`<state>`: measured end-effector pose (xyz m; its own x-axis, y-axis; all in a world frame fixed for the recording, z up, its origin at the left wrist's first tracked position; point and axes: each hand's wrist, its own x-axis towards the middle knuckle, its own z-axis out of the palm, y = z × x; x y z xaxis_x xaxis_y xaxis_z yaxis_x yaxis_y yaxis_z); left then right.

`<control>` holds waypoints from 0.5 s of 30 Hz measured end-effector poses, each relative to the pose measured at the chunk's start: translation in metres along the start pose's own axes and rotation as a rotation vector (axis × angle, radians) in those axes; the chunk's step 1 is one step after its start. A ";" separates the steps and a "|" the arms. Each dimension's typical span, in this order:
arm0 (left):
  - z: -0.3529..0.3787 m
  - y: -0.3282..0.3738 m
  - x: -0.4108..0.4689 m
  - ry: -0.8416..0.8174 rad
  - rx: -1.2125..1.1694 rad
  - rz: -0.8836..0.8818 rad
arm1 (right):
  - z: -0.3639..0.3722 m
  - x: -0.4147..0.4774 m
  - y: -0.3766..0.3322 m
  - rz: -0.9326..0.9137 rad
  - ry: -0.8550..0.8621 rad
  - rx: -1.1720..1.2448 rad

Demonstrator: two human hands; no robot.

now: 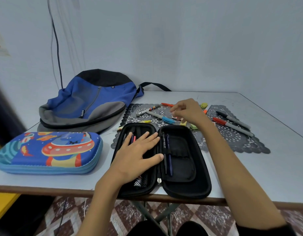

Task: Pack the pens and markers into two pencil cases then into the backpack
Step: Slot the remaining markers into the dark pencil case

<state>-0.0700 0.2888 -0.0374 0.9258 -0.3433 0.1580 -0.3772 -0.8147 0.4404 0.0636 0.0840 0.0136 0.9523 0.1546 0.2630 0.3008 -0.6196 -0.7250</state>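
Open black pencil case (198,184), long axis toward twelve o'clock; left hand (135,155) flat on it, fingers apart; right hand (188,109) curled, perhaps pinching something, I cannot tell.

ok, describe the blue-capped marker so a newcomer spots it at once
Find the grey lace mat behind the open black pencil case. On its left part, just left of the right hand, lies the blue-capped marker. It alone has a bright blue cap on a grey barrel.
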 end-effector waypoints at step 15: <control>-0.001 0.002 -0.001 -0.001 -0.014 -0.012 | 0.011 0.002 0.017 0.056 -0.029 -0.223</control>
<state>-0.0718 0.2879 -0.0361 0.9302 -0.3341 0.1521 -0.3660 -0.8122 0.4543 0.0709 0.0826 -0.0053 0.9693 0.1356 0.2053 0.2319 -0.7822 -0.5783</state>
